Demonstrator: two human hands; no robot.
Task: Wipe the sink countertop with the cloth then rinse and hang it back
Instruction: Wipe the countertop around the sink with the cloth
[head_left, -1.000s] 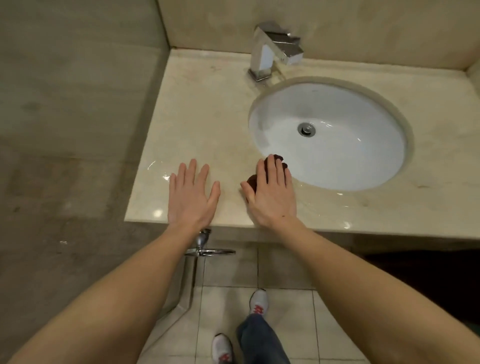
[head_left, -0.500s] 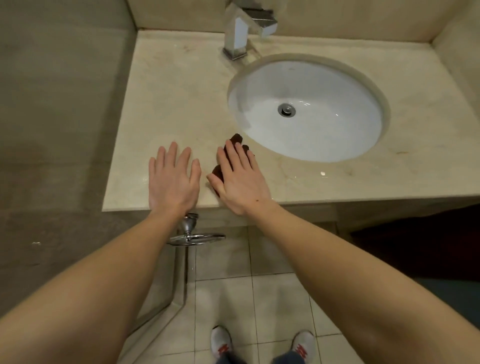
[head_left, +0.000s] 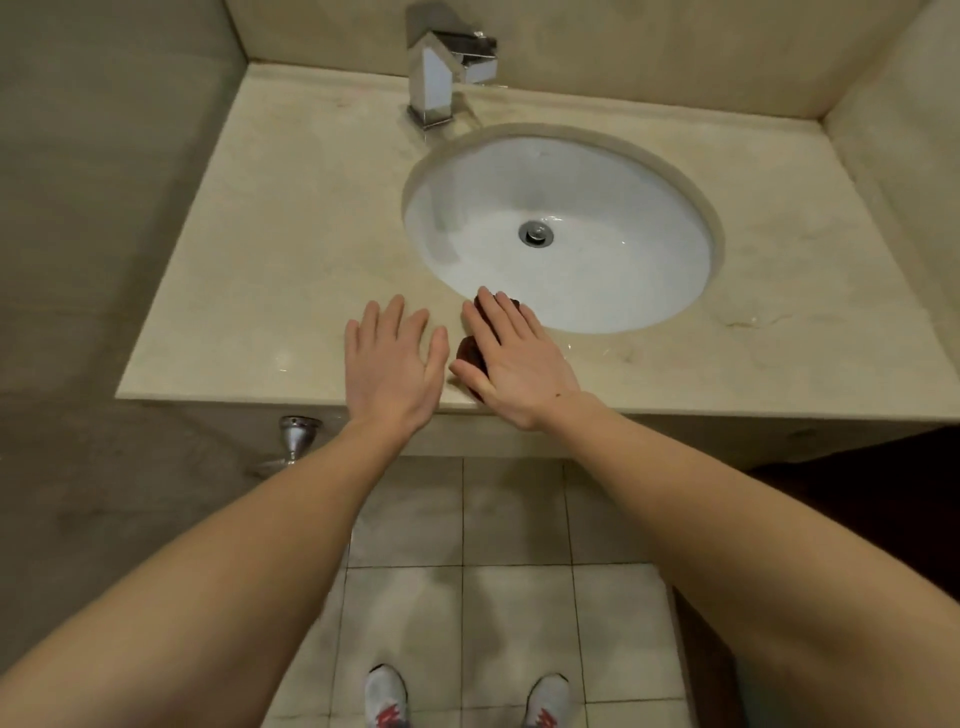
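A dark maroon cloth (head_left: 470, 352) lies on the beige marble countertop (head_left: 291, 270) at the front rim of the white oval sink (head_left: 561, 228). My right hand (head_left: 511, 358) presses flat on the cloth with straight fingers, hiding most of it. Just to its left, my left hand (head_left: 392, 364) rests flat on the bare counter near the front edge, fingers spread.
A square chrome faucet (head_left: 447, 75) stands behind the sink. Walls close the counter at the left, back and right. A chrome fitting (head_left: 296, 434) sticks out below the counter's front left. Tiled floor and my shoes (head_left: 387, 696) are below.
Both hands stay flat on the counter, the right one still on the cloth at the sink's front rim. The view has shifted, showing more of the counter's right side.
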